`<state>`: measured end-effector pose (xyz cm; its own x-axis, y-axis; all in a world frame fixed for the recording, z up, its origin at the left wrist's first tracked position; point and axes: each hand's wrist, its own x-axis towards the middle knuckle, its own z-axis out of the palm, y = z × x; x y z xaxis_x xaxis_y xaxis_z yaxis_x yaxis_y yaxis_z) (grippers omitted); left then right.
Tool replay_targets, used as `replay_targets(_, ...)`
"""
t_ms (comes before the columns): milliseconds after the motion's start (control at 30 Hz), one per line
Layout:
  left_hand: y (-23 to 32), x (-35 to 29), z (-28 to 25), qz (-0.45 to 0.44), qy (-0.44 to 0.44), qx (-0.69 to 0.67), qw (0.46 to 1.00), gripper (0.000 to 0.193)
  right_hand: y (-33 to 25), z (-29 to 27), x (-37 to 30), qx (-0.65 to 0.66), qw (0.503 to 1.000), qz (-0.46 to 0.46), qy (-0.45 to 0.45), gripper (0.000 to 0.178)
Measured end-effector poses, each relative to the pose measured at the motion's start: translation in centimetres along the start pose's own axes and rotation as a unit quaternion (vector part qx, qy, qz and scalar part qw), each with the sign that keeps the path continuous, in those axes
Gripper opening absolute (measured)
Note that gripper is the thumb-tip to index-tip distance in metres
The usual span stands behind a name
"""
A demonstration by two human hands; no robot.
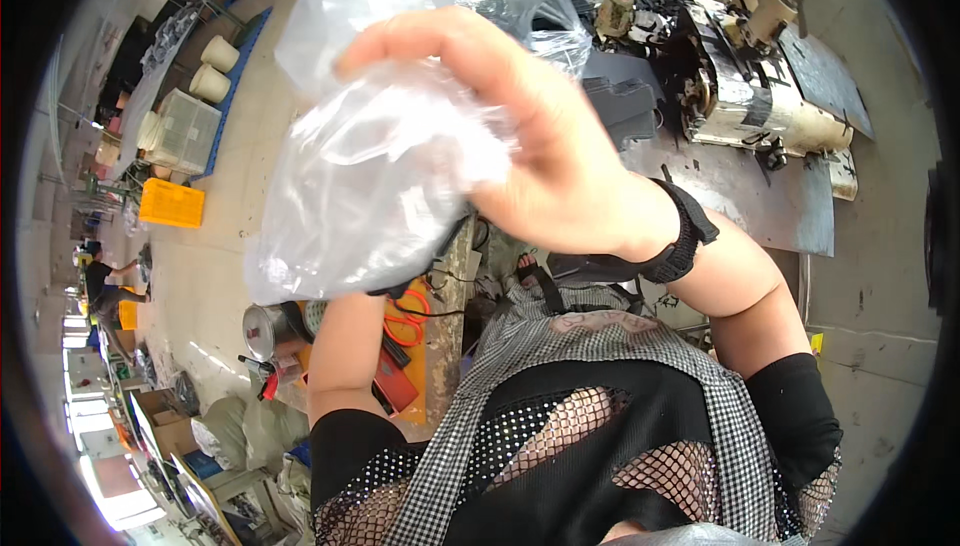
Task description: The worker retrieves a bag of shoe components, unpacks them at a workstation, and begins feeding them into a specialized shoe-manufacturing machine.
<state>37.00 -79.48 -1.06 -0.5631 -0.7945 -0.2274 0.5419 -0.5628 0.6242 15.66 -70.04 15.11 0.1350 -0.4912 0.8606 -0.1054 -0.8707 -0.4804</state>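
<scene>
A crinkled clear plastic bag [350, 186] is held up close to the camera and fills the upper left middle. My right hand [540, 136], with a black strap on its wrist, curls its fingers and thumb around the bag's gathered part; the fingers are slightly blurred. More of the clear plastic spreads beyond my knuckles. My left forearm [345, 346] rises behind the bag, which hides my left hand, so its fingers do not show. What the bag contains, if anything, I cannot make out.
At right stands a sewing machine [750, 96] on a metal-topped table [800, 206]. Dark fabric pieces [620, 96] and a red-capped bottle [615, 8] lie near it. Orange-handled scissors [405, 318] rest below the bag. A yellow crate [171, 203] and another person [105, 281] are farther left.
</scene>
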Motion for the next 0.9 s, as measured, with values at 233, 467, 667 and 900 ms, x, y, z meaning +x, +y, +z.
replay_targets(233, 16.0, -2.4, -6.1, 0.292, 0.143, 0.242, 0.914, 0.056, 5.7, -1.8, -13.8, -0.309, 0.894, 0.255, -0.2, 0.072)
replay_targets(467, 25.8, -2.2, -14.7, 0.392, 0.077, -0.036, 0.916, 0.045, 10.2, -0.7, -18.0, -0.556, 0.773, 0.102, -0.287, 0.067)
replay_targets(667, 39.4, -9.9, -22.3, 0.379, -0.003, 0.058, 0.924, 0.046, 12.1, 0.5, -16.8, -0.596, 0.739, 0.094, -0.3, 0.058)
replay_targets(900, 34.3, -18.2, -18.1, 0.377, -0.082, 0.193, 0.902, 0.046, 12.2, 0.3, -16.3, -0.578, 0.748, 0.098, -0.311, 0.054)
